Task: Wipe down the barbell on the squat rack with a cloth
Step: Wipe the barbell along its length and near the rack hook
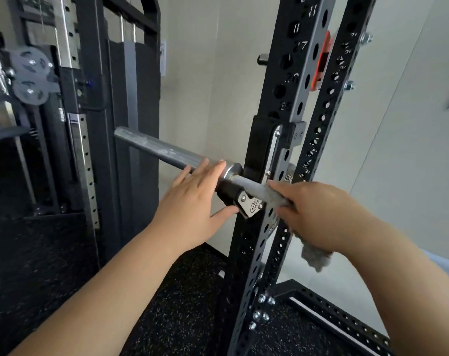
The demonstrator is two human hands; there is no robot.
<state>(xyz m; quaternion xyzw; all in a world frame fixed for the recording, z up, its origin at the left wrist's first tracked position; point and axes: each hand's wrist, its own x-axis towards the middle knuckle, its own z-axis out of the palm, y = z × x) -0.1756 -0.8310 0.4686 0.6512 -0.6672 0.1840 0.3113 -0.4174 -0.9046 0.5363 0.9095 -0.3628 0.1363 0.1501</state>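
The steel barbell (164, 150) lies across the hook of the black squat rack upright (292, 98), its sleeve end pointing up and left. My left hand (195, 201) rests flat on the sleeve by the collar, fingers straight and thumb spread below. My right hand (313, 214) grips a grey cloth (314, 255) wrapped round the thin shaft just right of the hook. A loose end of the cloth hangs under my wrist.
A second perforated upright (328, 140) stands just behind the first, with an orange part (322, 62) higher up. A cable machine (33, 80) fills the left. Black speckled rubber flooring (182, 291) lies below, and a white wall is behind.
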